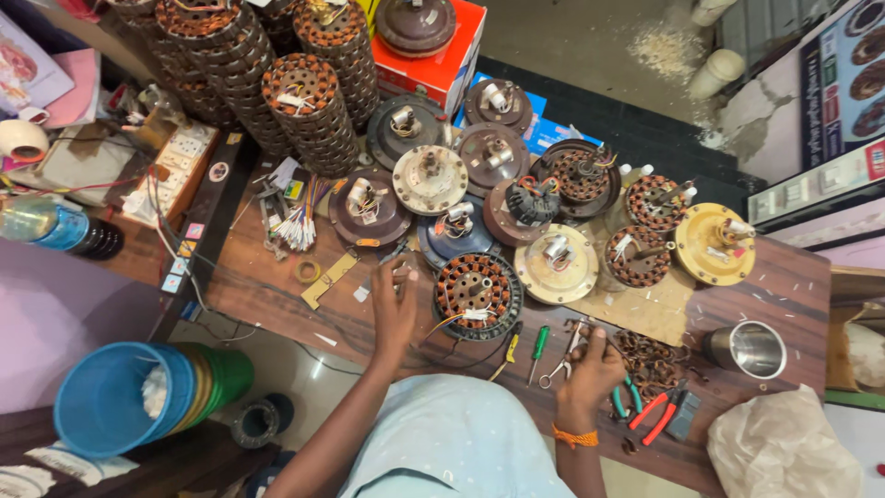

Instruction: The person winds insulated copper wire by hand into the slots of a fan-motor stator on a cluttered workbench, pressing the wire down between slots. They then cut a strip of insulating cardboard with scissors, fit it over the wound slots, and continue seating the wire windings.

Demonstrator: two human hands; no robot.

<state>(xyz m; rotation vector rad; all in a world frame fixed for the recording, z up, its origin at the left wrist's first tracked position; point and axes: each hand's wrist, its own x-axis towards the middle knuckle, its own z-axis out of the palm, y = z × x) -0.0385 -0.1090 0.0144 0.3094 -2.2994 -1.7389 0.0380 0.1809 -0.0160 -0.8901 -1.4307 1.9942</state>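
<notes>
While the wound stator (477, 293) lies flat on the wooden bench (277, 295), directly ahead of the person and between the two hands, it should be kept there and not lifted, since its lead wires trail off the lower edge toward the bench front. The left hand (395, 309) rests on the bench just beside the stator's left rim, fingers curled upward around something small; whether they are clamped on a part or merely bent cannot be told from this view. The right hand (590, 364) is closed loosely over the tools lying to the stator's lower right, touching a pair of scissors (564, 361); a firm grasp is not confirmed. For good work, steady the stator rim with the left hand before any tool meets the copper coils, and bring the tool in from the right, clear of the lead wires. A green-handled screwdriver (537, 350) and a yellow-handled screwdriver (507, 354) lie just below the stator, within reach of either hand. Red-handled pliers (656, 415) and a green-handled tool (627, 398) lie near the right wrist, beside a heap of loose copper wire (650, 360). A steel cup (751, 350) stands well to the right; keep the elbow clear of it. Other motor housings crowd the far side of the bench, so draw nothing across them.
</notes>
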